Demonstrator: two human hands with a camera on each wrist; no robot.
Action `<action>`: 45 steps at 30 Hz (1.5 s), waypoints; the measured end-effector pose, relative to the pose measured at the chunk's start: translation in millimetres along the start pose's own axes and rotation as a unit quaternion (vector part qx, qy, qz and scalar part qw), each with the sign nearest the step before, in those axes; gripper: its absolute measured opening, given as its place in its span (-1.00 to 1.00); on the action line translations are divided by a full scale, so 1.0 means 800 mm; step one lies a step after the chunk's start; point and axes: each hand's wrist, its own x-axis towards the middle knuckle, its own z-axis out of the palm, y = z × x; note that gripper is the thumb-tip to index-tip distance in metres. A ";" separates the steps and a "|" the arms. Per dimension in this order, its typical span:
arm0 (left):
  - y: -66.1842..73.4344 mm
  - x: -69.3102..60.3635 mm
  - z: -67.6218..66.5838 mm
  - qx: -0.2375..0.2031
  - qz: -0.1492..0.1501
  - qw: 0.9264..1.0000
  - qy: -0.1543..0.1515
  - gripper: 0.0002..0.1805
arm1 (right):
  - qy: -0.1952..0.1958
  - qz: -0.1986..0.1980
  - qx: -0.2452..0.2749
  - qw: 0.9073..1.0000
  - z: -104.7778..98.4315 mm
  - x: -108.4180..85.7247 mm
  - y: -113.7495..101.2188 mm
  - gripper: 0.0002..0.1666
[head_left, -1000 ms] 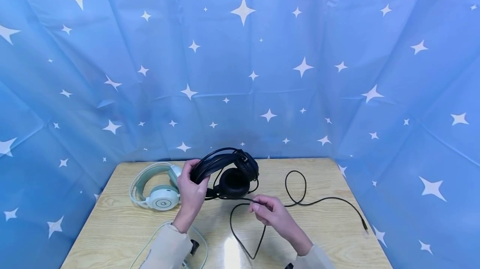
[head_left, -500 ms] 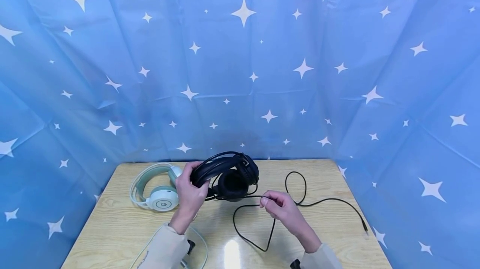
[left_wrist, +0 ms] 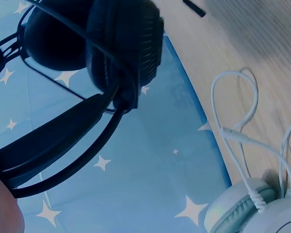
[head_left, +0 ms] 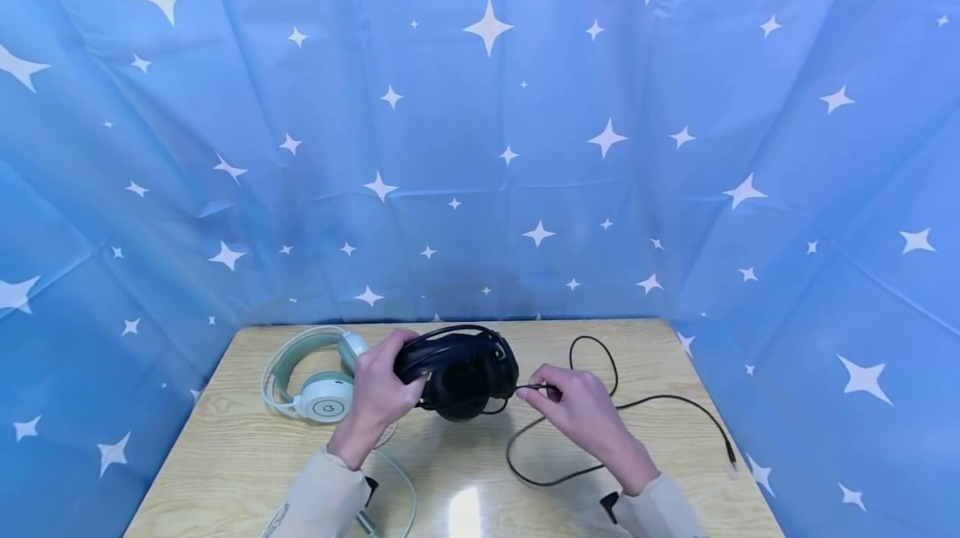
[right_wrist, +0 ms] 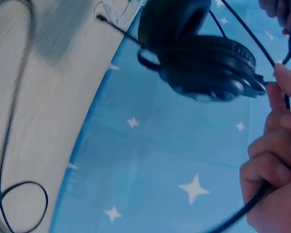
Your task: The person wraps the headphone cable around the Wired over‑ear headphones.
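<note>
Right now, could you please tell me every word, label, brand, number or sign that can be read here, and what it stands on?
No word, brand or number is legible.
Ringed emblem on the pale headphones: too small to make out.
Dark lettering on the left sleeve: too small and blurred to read.
Black headphones: no readable text visible.

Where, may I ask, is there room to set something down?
The table is bare at back right, behind the black cable, and front centre, between the white cable and right sleeve. The left is crowded: white headphones and left hand.
</note>
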 end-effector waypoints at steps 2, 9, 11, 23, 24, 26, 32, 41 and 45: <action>-0.001 0.000 -0.002 0.012 0.011 1.000 -0.013 -0.62 | 0.006 -0.020 -0.029 0.999 -0.005 0.000 0.001 -0.80; -0.003 0.000 -0.011 0.029 0.022 0.998 -0.045 -0.62 | -0.031 -0.042 -0.024 0.998 -0.024 0.007 0.007 -0.94; -0.003 0.000 -0.013 0.026 0.021 0.998 -0.055 -0.61 | -0.031 -0.054 -0.017 0.998 -0.026 0.009 0.008 -0.96; -0.006 -0.006 -0.024 -0.076 -0.079 0.988 -0.111 -0.60 | 0.011 -0.036 0.017 0.999 -0.026 0.021 0.025 -0.86; -0.007 -0.006 -0.024 -0.091 -0.090 0.986 -0.109 -0.61 | 0.011 -0.028 0.022 0.999 -0.026 0.021 0.026 -0.86; -0.007 -0.004 -0.026 -0.122 -0.109 0.981 -0.103 -0.63 | 0.011 -0.012 0.032 0.999 -0.026 0.022 0.028 -0.85; -0.008 -0.002 -0.031 -0.207 -0.145 0.962 -0.105 -0.62 | 0.019 0.020 0.051 0.998 -0.024 0.029 0.029 -0.89; -0.007 -0.002 -0.035 -0.359 -0.201 0.902 -0.132 -0.64 | 0.012 0.075 0.147 0.986 -0.010 0.041 0.036 -0.92; -0.007 -0.002 -0.033 -0.416 -0.215 0.873 -0.138 -0.69 | -0.022 0.091 0.194 0.976 -0.004 0.044 0.042 -0.82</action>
